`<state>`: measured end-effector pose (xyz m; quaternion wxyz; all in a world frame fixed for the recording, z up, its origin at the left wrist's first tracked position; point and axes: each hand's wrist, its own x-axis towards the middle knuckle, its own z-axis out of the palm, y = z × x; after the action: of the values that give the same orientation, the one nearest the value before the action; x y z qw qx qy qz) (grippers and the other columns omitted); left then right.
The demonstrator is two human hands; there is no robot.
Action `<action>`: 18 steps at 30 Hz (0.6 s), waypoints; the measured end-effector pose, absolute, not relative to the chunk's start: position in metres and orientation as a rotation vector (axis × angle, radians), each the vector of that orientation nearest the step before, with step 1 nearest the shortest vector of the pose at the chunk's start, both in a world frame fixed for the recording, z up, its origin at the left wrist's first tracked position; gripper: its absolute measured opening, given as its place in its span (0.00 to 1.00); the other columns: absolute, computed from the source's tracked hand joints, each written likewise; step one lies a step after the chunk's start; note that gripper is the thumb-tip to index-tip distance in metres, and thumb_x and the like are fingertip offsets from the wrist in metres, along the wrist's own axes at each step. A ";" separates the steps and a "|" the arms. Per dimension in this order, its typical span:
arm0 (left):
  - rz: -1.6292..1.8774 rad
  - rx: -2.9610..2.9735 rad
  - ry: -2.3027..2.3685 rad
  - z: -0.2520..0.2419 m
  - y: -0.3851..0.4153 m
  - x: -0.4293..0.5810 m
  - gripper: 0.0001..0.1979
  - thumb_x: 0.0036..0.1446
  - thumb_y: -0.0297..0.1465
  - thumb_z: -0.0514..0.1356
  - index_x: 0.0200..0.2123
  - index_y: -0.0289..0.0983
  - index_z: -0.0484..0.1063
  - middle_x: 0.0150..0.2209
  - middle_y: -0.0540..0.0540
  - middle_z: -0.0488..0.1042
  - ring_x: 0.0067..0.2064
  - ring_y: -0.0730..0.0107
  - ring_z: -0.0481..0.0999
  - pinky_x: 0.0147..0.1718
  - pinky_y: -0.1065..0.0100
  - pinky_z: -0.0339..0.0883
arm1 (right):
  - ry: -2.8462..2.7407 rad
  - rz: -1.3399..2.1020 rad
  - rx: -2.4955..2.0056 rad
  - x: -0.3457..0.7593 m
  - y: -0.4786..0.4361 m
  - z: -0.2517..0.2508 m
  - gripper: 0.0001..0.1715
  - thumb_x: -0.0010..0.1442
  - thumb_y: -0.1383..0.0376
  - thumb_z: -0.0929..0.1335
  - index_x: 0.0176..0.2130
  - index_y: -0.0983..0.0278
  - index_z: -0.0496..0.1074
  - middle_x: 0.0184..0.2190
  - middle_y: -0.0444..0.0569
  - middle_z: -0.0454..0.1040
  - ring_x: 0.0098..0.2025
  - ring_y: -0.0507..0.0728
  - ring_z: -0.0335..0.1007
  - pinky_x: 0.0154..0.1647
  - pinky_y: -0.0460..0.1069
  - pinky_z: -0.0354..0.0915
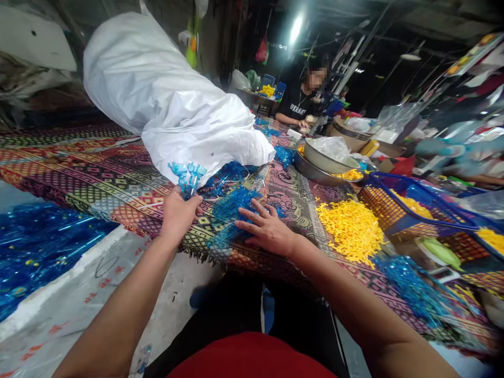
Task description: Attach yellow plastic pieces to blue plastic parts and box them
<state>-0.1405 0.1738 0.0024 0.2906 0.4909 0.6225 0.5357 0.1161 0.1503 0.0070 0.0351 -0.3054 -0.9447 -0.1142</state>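
Note:
My left hand (178, 216) is shut on a cluster of translucent blue moulded plastic pieces (188, 177), raised a little above the patterned cloth (129, 181) that covers the table. My right hand (266, 230) lies flat with its fingers spread, resting on a loose pile of blue plastic moulded frames (232, 212). More blue plastic (224, 178) lies just beyond both hands, at the foot of a large white woven sack (165, 89). A heap of small yellow plastic pieces (349, 231) lies to the right of my right hand.
A metal basin (326, 157) holding a plastic bag stands at the far side of the table. A blue-rimmed basket (417, 205) holds yellow pieces at right. A seated person (301, 100) works at the far end. Blue plastic sheeting (35, 247) lies low at left.

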 end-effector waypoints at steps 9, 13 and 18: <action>1.521 1.139 1.462 -0.018 0.165 -0.136 0.10 0.43 0.33 0.61 0.29 0.36 0.65 0.17 0.53 0.68 0.16 0.72 0.69 0.11 0.75 0.60 | -2.861 -0.437 -0.898 0.105 0.186 0.002 0.29 0.60 0.55 0.63 0.59 0.51 0.56 0.62 0.47 0.53 0.64 0.72 0.35 0.53 0.68 0.45; 1.475 1.179 1.459 -0.020 0.165 -0.138 0.11 0.43 0.34 0.61 0.29 0.36 0.64 0.17 0.53 0.68 0.16 0.72 0.69 0.10 0.75 0.59 | -2.759 -0.438 -0.950 0.110 0.164 0.004 0.27 0.59 0.55 0.64 0.58 0.52 0.59 0.62 0.48 0.55 0.64 0.73 0.34 0.53 0.68 0.44; 1.534 1.084 1.401 -0.016 0.166 -0.134 0.12 0.45 0.36 0.61 0.29 0.36 0.63 0.19 0.53 0.68 0.16 0.72 0.69 0.09 0.75 0.59 | -2.603 -0.326 -0.943 0.103 0.153 0.013 0.19 0.62 0.60 0.61 0.51 0.59 0.67 0.53 0.51 0.68 0.61 0.65 0.48 0.53 0.60 0.48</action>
<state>-0.1341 0.1662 -0.0164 0.3888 0.4263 0.5509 0.6030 0.1031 0.1532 0.0131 0.1763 -0.3330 -0.9191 -0.1150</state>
